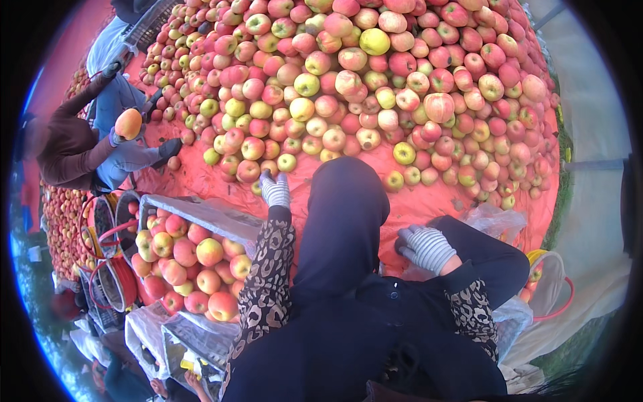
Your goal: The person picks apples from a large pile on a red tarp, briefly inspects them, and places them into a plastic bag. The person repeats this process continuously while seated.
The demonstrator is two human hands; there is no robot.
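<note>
A large heap of red and yellow apples [336, 95] spreads over a red plastic sheet [417, 206] before me. My left hand [276, 191], in a grey striped knit glove, reaches to the near edge of the heap, its fingertips beside a yellow-green apple [256, 188]; whether they touch or grip it cannot be told. My right hand [427, 249], in a matching striped glove, lies bent by my right knee, and its palm and fingertips are partly hidden. Left of my left forearm stands a plastic-lined crate [201, 211] filled with apples.
At the left a co-worker [75, 145] sits holding an orange-red apple [128, 124]. Buckets with red handles [120, 284] stand near the filled crate. More lined crates [196, 336] and another person's hands [191, 379] are at lower left. A lined bucket [550, 281] holds apples at right.
</note>
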